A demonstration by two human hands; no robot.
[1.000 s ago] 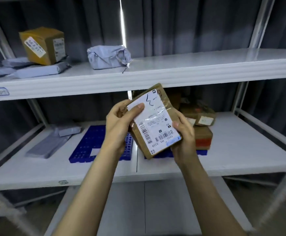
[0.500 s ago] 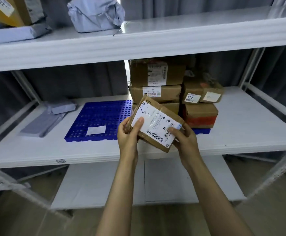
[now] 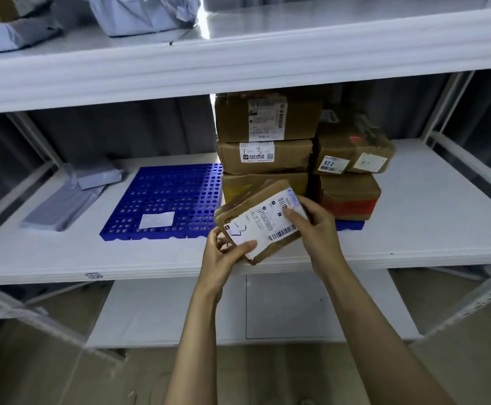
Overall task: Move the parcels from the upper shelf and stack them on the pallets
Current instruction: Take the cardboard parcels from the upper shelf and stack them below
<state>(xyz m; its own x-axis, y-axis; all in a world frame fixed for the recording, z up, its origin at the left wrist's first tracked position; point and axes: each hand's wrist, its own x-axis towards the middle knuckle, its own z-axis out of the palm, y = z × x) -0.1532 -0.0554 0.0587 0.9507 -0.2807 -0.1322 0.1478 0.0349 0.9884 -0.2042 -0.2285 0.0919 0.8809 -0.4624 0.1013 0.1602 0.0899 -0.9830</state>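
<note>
We see the flat brown cardboard parcel (image 3: 263, 222) held tilted in the air just over the front edge of the white middle shelf (image 3: 428, 214). The left hand (image 3: 224, 258) grips its corner at seven o'clock, thumb curled over the label. The right hand (image 3: 316, 226) pinches its end at three o'clock, thumb on top and the other fingers underneath. At twelve o'clock, close behind it, stands a stack of brown cardboard boxes (image 3: 264, 135), whose top box reaches nearly to the underside of the white upper shelf (image 3: 238, 62). At ten o'clock lies a blue perforated plastic pallet (image 3: 165, 200), bare but for a small white slip (image 3: 156, 220), with free shelf surface in front of it and beside it. Farther toward nine o'clock lie flat grey plastic mailers (image 3: 72, 197). To the right of the stack the shelf is open out to its white post. The second blue pallet (image 3: 349, 225) shows only as a sliver under the boxes. The crumpled grey bag (image 3: 142, 13) on the upper shelf is cut off by the top of the view. The parcel's underside is hidden. Its white label carries barcodes and a handwritten mark that we cannot read surely, and glossy tape covers its brown face.
</note>
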